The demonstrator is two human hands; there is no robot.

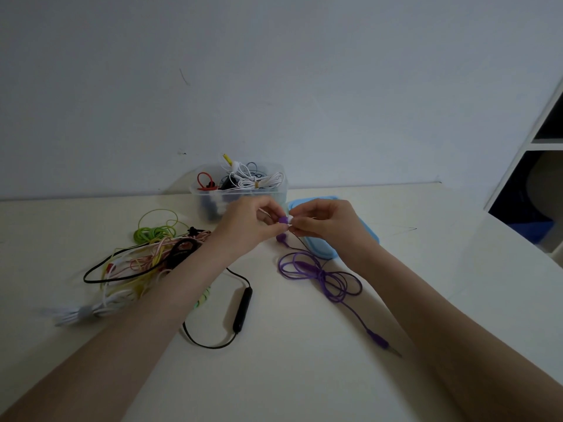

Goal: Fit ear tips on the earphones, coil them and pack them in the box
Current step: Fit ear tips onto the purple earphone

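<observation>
- A purple earbud is pinched in the left hand, raised above the middle of the surface.
- The right hand pinches a small white ear tip against the earbud's nozzle.
- The second purple earbud hangs just below the hands.
- The purple cable lies loosely looped on the surface, its plug nearer the viewer.
- The ear tip looks soft, tiny and easily dropped; the cable seems light and limp, so the hard earbud body is the best place to hold.
- A clear box of earphones stands beyond, its blue lid to the right.
- A tangle of coloured earphones lies left; a black cable lies near.
</observation>
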